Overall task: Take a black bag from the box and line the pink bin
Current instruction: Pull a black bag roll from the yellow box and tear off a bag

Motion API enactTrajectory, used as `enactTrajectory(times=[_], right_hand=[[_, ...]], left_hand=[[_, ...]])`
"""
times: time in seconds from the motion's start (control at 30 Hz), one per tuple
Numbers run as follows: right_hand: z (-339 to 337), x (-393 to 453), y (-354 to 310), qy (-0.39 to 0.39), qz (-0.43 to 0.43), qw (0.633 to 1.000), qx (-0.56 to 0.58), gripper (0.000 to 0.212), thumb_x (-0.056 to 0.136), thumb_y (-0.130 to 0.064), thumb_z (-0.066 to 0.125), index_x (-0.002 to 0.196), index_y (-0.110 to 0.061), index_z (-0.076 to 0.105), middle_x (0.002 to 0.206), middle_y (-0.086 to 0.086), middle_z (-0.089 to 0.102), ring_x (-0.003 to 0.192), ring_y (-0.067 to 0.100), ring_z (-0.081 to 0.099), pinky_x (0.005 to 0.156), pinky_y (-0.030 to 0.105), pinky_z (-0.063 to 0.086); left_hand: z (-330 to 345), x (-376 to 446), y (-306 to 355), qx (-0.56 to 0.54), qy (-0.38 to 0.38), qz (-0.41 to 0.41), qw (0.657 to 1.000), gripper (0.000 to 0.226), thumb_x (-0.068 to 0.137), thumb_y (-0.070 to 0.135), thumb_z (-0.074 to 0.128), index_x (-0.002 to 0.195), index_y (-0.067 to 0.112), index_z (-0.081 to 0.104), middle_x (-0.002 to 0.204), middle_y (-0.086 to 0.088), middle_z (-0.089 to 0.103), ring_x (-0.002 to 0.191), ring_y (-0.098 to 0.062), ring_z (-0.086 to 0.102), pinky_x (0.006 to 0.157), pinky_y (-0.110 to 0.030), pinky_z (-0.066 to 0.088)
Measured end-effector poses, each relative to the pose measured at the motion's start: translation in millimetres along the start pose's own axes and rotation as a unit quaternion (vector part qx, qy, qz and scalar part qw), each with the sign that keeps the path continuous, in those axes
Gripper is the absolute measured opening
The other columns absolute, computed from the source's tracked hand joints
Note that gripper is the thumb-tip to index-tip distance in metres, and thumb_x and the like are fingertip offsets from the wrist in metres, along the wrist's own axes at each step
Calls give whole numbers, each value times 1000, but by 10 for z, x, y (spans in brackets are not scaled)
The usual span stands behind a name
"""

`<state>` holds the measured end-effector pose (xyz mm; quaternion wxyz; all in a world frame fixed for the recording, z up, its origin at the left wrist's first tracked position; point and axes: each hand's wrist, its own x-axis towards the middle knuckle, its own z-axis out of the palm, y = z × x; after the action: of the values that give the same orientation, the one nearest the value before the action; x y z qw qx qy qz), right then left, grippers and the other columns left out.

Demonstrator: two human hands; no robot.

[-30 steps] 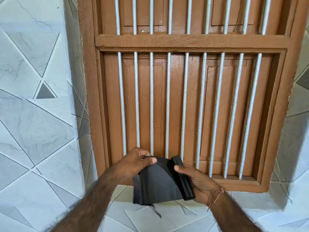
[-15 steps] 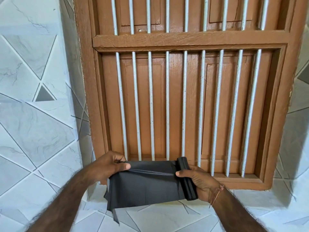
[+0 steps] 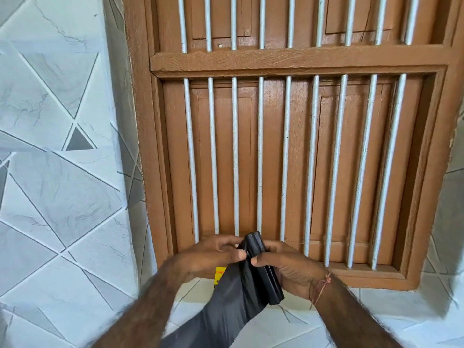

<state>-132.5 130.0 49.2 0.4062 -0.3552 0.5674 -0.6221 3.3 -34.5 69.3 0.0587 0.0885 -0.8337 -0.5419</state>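
Note:
My right hand point(image 3: 286, 267) grips a black roll of bags point(image 3: 263, 270), held upright and tilted in front of the barred window. My left hand point(image 3: 213, 254) pinches the top of the unrolled black bag point(image 3: 226, 305) right beside the roll; the bag hangs down limp between my forearms. A small yellow corner of a box point(image 3: 220, 273) shows just behind the bag under my left hand. The pink bin is out of view.
A brown wooden window point(image 3: 276, 146) with white vertical bars fills the wall ahead, with its sill point(image 3: 364, 277) just behind my hands. Grey-white patterned tiles point(image 3: 62, 172) cover the wall at left and the surface below.
My left hand, which had pulled the bag out wide to the left, has come back beside the roll. The unrolled bag now hangs down instead of being stretched flat.

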Motion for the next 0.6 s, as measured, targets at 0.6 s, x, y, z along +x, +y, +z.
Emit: enactTrajectory(times=[0.6], right_hand=[[-333, 57, 257, 169, 72, 983, -8, 56, 52, -34, 82, 103, -12, 72, 107, 15, 72, 105, 34, 64, 101, 51, 49]], left_hand=[[76, 251, 118, 68, 18, 37, 997, 12, 85, 12, 71, 75, 12, 64, 68, 7, 64, 63, 1, 61, 57, -13, 46]])
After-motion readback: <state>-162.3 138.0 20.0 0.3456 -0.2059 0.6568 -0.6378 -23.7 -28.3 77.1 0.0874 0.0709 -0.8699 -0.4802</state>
